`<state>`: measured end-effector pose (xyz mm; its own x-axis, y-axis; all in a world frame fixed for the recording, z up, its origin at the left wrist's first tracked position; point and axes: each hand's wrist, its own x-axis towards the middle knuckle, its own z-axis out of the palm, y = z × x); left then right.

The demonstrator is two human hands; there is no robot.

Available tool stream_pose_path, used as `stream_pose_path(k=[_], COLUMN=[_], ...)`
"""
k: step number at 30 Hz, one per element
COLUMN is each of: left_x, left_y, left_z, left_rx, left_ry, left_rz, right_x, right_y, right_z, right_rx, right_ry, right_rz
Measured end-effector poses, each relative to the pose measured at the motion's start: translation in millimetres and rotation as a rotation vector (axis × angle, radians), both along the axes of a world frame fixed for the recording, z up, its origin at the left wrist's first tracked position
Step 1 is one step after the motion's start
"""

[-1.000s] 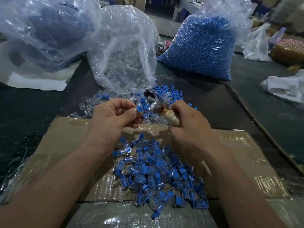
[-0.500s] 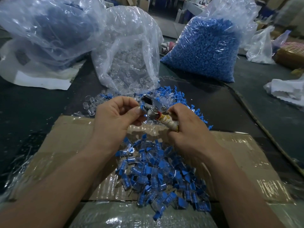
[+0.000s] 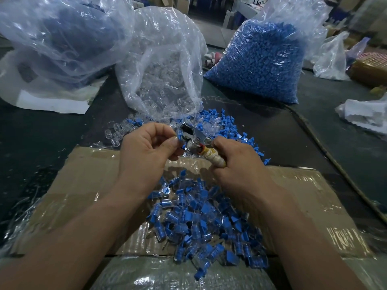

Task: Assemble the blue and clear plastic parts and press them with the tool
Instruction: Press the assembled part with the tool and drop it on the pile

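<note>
My left hand (image 3: 146, 149) pinches a small blue and clear part (image 3: 180, 136) between thumb and forefinger, right at the metal head of the pressing tool (image 3: 191, 141). My right hand (image 3: 236, 166) grips the tool's tape-wrapped handle (image 3: 213, 158). Below both hands a pile of assembled blue and clear parts (image 3: 203, 220) lies on a flattened cardboard sheet (image 3: 83, 185). Loose blue and clear parts (image 3: 222, 126) lie scattered on the dark table just beyond the tool.
A clear bag of clear parts (image 3: 163, 80) stands open behind my hands. A full bag of blue parts (image 3: 257, 63) is at back right, a crumpled bag (image 3: 58, 36) at back left. White paper (image 3: 366, 116) lies at the right edge.
My left hand has brought the small part closer to the tool's head, and both hands have shifted slightly up the table. The camera moved a little.
</note>
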<state>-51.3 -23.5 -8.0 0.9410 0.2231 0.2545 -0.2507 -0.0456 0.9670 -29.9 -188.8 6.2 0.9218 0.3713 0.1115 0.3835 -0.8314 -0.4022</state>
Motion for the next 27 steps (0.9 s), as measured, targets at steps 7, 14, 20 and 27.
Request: stream_pose_path(k=[7,14,20,27], left_x=[-2,-2,-1,6], left_y=[-2,-1,1,17], left_z=[1,2,0,3], left_rx=[0.056,0.061,0.045,-0.040], left_ry=[-0.020,-0.019,0.005,0.228], left_rz=[0.043,0.052,0.049,-0.157], right_x=[0,1,5,11], right_y=[2,3,-2,-17], right_z=[0,-2,-3,3], right_rx=[0.021,0.026,0.016,-0.062], right_ry=[0.000,-0.037,-0.021,0.119], right_rz=[-0.015,-0.024,0.001,-0.044])
